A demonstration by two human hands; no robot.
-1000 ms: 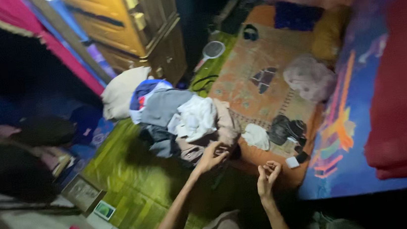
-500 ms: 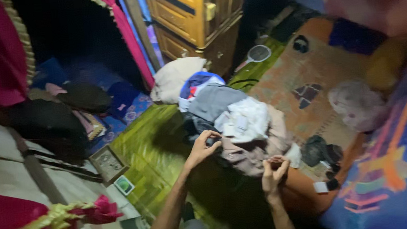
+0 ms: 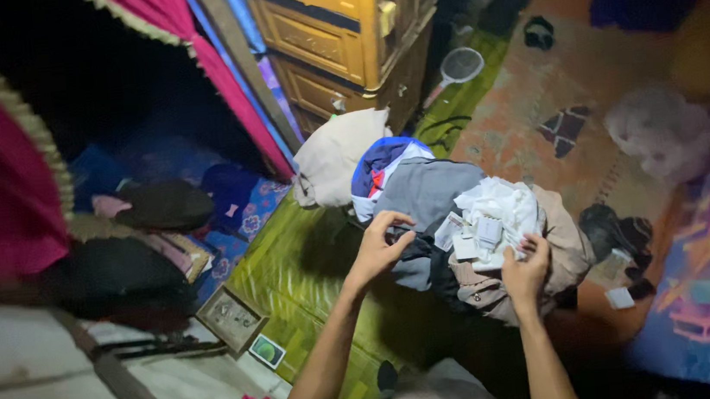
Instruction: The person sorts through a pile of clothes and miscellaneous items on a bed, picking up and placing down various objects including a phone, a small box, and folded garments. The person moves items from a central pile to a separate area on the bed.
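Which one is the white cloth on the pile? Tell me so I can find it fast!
Find the yellow wooden cabinet, then look down to the clothes pile on the green mat. The white cloth lies on top, by the right hand; it is the brightest piece, among grey and brown ones.

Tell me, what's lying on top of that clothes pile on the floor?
On the clothes pile lies a white garment with small pale tags, beside a grey one. The right hand touches its edge. What lies deeper is covered.
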